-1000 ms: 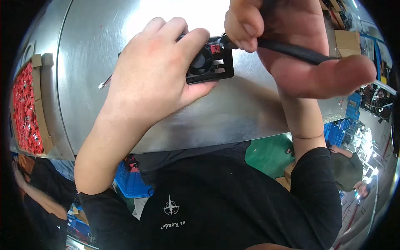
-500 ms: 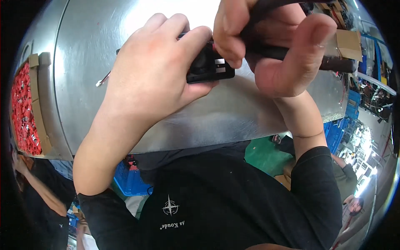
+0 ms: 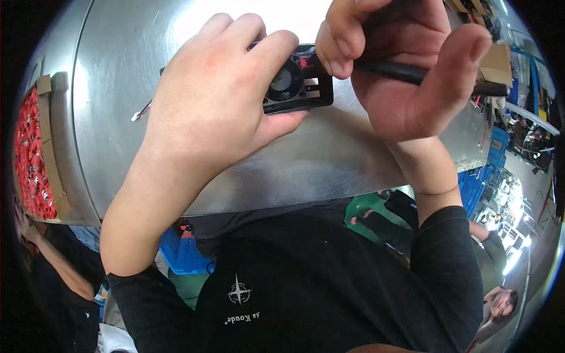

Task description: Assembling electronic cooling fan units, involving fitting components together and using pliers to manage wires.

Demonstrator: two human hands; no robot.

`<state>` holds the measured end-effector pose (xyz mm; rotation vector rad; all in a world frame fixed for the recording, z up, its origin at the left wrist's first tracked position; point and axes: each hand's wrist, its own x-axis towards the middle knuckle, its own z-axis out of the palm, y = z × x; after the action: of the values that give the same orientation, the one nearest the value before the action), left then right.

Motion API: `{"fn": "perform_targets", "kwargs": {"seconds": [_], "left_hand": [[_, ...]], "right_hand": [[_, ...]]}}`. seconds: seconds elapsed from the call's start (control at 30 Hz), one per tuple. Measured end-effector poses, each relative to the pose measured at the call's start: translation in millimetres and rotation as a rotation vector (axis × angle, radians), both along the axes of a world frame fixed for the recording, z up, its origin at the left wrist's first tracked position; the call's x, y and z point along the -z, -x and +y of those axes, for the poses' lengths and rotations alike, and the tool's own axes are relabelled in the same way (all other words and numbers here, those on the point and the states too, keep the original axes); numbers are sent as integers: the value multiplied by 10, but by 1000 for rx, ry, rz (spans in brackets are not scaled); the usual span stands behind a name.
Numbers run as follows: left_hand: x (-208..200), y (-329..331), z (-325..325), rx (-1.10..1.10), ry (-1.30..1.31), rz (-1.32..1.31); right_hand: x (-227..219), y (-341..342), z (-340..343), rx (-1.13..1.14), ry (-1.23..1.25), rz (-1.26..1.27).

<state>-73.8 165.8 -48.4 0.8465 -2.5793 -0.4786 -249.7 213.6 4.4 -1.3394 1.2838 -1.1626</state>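
Note:
My left hand (image 3: 206, 94) is closed round a black plastic housing (image 3: 322, 97) and holds it over the metal tabletop. Inside the housing is a small round black fan (image 3: 286, 80), with a bit of red beside it. A short lead with a white connector (image 3: 136, 116) shows past my left wrist. My right hand (image 3: 406, 88) is closed on a slim black rod-shaped tool (image 3: 406, 72), its thumb sticking out free. The tool runs from my fingertips at the housing's right end past my thumb; its working tip is hidden, so I cannot tell its exact kind.
At the left stands a cardboard box (image 3: 48, 150) full of red parts (image 3: 29, 159). The metal table (image 3: 282, 170) ends just in front of my body. A blue crate (image 3: 185, 253) is below the edge. Other people are at the lower left and right.
My right hand has shifted slightly right and turned, with the tool swinging into clearer view. More of the fan and housing now shows; my left hand keeps its hold.

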Motion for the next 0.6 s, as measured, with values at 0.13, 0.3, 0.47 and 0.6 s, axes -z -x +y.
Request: {"fn": "perform_targets", "kwargs": {"seconds": [0.13,0.3,0.47,0.6], "left_hand": [[-13,22,4,6,-4,-20],[-246,82,70,-13,-30,-57],[-248,88,71,-27,-39,-43],[-180,59,46,-13,-46,-40]], "right_hand": [[49,-27,-14,120,34,-21],[114,1,-5,117,55,-18],[212,57,19,74,127,-295],[109,1,8,27,63,-123]]}}
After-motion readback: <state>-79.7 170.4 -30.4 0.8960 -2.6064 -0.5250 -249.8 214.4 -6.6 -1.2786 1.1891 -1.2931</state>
